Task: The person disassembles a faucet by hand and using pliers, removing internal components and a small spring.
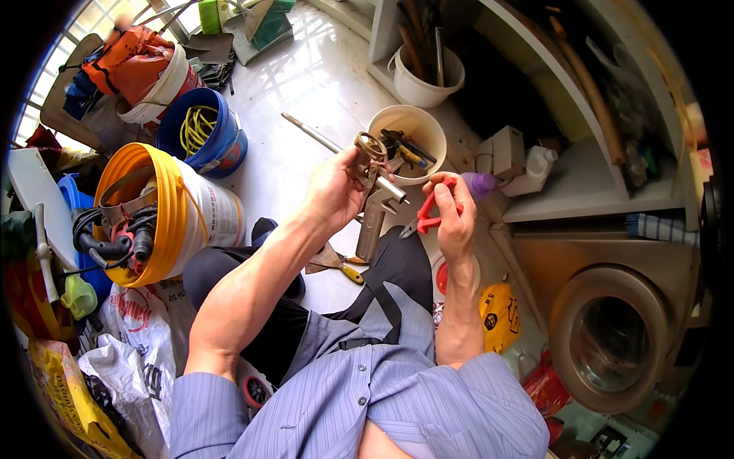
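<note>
The left hand (336, 187) grips a brass tap (376, 195) held above the lap, while the right hand (453, 214), fingers closed on red-handled pliers (428, 216), seems about to bring their tip onto its spout.

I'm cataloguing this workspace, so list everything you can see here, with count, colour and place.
metal faucet: one, brass and silver, in the left hand
red-handled pliers: one, in the right hand
cream tub of tools: one, on the floor beyond the hands
white bucket: one, holding long sticks, by the shelf
yellow-rimmed bucket: one, white, holding cords, left
blue bucket: one, with yellow hose, far left
trowel: one, yellow handle, floor under the faucet
washing machine: one, silver-grey, lower right
left hand: grip shut on the faucet
right hand: grip shut on the pliers
</note>
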{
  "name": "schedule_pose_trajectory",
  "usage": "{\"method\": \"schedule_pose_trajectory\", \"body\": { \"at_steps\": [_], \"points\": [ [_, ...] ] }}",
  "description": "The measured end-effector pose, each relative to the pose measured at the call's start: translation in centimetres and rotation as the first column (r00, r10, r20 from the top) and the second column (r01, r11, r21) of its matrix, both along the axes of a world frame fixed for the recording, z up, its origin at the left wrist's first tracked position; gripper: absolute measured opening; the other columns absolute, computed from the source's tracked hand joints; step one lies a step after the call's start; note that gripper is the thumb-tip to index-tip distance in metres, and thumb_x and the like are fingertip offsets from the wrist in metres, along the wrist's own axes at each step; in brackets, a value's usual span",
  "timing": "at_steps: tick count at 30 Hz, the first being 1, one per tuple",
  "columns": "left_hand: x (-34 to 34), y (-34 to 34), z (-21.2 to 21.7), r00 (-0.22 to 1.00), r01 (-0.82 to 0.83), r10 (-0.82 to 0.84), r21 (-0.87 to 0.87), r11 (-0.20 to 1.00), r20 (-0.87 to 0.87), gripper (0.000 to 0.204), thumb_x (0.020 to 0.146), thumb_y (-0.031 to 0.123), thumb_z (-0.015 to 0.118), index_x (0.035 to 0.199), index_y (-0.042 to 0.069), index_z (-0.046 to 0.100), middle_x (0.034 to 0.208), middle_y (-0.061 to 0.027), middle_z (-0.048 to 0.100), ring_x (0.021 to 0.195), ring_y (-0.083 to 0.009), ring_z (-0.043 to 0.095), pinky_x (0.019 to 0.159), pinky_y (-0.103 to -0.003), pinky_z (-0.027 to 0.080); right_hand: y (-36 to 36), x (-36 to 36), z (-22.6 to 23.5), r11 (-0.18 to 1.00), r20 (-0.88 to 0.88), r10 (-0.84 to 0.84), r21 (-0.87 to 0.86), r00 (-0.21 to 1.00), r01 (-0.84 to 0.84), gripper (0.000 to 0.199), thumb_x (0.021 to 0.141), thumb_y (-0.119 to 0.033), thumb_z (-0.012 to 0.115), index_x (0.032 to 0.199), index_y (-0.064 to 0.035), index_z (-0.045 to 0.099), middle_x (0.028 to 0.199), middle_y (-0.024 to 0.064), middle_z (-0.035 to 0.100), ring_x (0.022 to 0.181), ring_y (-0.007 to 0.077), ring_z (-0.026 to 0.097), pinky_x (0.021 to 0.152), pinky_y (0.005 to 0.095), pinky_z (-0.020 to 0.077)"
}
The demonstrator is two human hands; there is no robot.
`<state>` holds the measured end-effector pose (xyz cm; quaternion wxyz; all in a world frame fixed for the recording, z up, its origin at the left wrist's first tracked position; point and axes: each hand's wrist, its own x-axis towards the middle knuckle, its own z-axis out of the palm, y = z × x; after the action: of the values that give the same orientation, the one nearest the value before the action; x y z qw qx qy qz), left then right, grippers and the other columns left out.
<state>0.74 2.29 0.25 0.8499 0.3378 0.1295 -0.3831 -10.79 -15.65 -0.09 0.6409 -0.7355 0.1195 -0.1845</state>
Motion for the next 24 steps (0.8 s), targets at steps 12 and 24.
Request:
{"method": "schedule_pose_trajectory", "body": {
  "at_steps": [12, 24],
  "points": [
    [0.4, 2.3, 0.7, 0.996, -0.066, 0.049, 0.254, 0.965, 0.073, 0.031, 0.108, 0.027, 0.040, 0.109, 0.001, 0.056, 0.089, -0.0173, 0.066, 0.079, -0.0295, 0.068, 0.075, -0.042, 0.058, -6.5, 5.7, -6.3, 0.946, 0.201, -0.323, 0.098, 0.925, 0.309, 0.021, 0.104, -0.020, 0.060, 0.110, 0.0005, 0.061, 0.086, 0.0080, 0.067, 0.073, 0.0129, 0.066, 0.067, 0.0268, 0.0554],
    [0.2, 4.0, 1.2, 0.998, -0.065, 0.057, 0.282, 0.957, 0.035, 0.029, 0.108, 0.029, 0.046, 0.106, 0.002, 0.057, 0.088, -0.0178, 0.067, 0.079, -0.0293, 0.068, 0.076, -0.040, 0.056, -4.9, 12.8, -18.5, 0.888, -0.044, 0.241, -0.393, 0.970, -0.239, 0.054, 0.085, -0.025, 0.084, 0.129, -0.0047, 0.061, 0.110, 0.0112, 0.067, 0.094, 0.0198, 0.067, 0.082, 0.0334, 0.0558]
  ]
}}
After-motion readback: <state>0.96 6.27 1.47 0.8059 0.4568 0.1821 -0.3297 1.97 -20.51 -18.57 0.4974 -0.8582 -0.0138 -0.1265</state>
